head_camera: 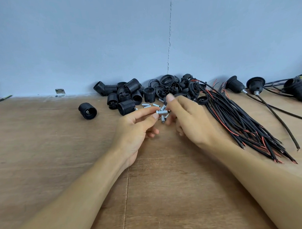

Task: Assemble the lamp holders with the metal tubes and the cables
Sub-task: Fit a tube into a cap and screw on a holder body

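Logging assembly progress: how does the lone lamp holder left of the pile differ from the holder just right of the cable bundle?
The lone lamp holder lies with its open mouth toward the camera; the right-hand holder points its narrow end this way. The lone one is bare; the right-hand one carries a metal tube and a cable. Both are black.

Single wide-angle view from a camera worn on the person's head, looking forward and down. It faces across a wooden table (43, 156) towards a pale blue wall (71, 39) that fills the upper part of the frame. Two forearms (81, 198) enter from the bottom corners, large and close to the lens. The left hand (135, 131) and right hand (187, 119) meet mid-frame, near enough that a small metal tube (162, 112) pinched in the left fingers is distinct. Lamp holders (128, 96) and cables (235, 118) lie farther off, by the wall.
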`<state>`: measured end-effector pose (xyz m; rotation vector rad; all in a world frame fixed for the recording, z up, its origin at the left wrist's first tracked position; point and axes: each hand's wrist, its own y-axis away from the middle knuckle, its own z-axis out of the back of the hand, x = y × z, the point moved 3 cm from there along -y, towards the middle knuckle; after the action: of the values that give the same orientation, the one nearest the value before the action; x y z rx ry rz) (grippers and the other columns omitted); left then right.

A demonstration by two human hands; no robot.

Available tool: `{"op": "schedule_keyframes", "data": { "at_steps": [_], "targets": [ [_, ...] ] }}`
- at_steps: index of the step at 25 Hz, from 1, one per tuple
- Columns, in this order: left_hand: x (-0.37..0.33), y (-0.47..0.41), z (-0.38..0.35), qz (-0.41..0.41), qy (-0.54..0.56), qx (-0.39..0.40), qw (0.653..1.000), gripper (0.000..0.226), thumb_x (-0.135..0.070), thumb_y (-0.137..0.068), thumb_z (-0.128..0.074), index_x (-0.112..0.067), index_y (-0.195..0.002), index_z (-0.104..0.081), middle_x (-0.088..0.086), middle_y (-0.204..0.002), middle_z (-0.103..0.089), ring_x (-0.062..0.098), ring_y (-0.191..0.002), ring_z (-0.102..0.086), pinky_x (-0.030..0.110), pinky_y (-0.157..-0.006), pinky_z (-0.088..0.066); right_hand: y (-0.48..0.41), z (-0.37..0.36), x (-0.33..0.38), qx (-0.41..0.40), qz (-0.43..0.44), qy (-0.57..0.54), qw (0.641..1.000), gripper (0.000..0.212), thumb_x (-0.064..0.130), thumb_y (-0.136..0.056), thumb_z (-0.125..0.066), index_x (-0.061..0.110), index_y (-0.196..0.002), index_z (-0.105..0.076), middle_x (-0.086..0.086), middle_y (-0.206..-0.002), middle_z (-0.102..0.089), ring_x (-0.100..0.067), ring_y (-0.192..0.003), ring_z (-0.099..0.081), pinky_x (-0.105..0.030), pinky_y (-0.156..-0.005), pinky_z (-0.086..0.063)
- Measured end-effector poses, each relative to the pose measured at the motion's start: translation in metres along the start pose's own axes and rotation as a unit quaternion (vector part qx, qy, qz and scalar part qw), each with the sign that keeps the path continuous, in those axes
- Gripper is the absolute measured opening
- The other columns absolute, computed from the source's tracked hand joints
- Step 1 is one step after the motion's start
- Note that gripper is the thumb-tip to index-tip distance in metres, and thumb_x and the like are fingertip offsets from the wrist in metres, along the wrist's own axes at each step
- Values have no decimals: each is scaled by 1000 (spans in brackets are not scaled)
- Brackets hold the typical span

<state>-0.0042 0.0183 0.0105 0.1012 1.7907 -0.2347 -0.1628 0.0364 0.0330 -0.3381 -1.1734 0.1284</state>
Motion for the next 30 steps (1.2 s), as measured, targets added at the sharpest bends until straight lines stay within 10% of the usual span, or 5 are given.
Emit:
{"op": "schedule_keyframes", "data": {
  "at_steps": [3, 8, 12, 16, 30],
  "targets": [
    [-1, 0, 2, -1, 2, -8, 1000, 19, -8, -92, -71, -24, -95, -82, 6, -87, -76, 13, -57, -62, 22, -56, -51, 1, -2, 1, 42, 28, -14, 999, 14, 34, -96, -66, 20, -94, -64, 2, -75, -67, -13, -47, -52, -27, -48, -43],
    [1, 0, 1, 0, -18, -15, 1000, 20, -7, -93, -70, -24, -96, -80, 0, -77, -74, 12, -55, -61, 24, -58, -50, -2, -2, -4, 32, -48, -17, 998, 57, 57, -102, -42, 9, -81, -66, -7, -60, -64, -16, -37, -47, -19, -36, -33],
    [1, -1, 2, -1, -13, -17, 1000, 22, -6, -93, -70, -25, -92, -81, 4, -80, -74, 12, -56, -61, 24, -58, -51, -1, -2, -4, 76, 3, -5, 997, 11, 30, -97, -64, 19, -97, -65, 6, -75, -66, -10, -47, -50, -19, -43, -37],
    [1, 0, 0, -8, -29, -11, 999, 20, -6, -94, -68, -22, -100, -78, -2, -74, -72, 11, -55, -61, 22, -56, -51, -3, -4, -5, 39, -42, 26, 998, 60, 60, -100, -41, 15, -70, -67, 4, -59, -62, -2, -44, -48, -17, -47, -37],
    [1, 1, 0, -22, -48, -15, 998, 22, -7, -95, -69, -26, -97, -79, -1, -75, -72, 10, -55, -61, 21, -55, -49, -3, -3, -7, 88, -50, -17, 995, 40, 48, -97, -58, 13, -78, -63, -8, -63, -60, -16, -41, -47, -24, -38, -36]
  ]
}}
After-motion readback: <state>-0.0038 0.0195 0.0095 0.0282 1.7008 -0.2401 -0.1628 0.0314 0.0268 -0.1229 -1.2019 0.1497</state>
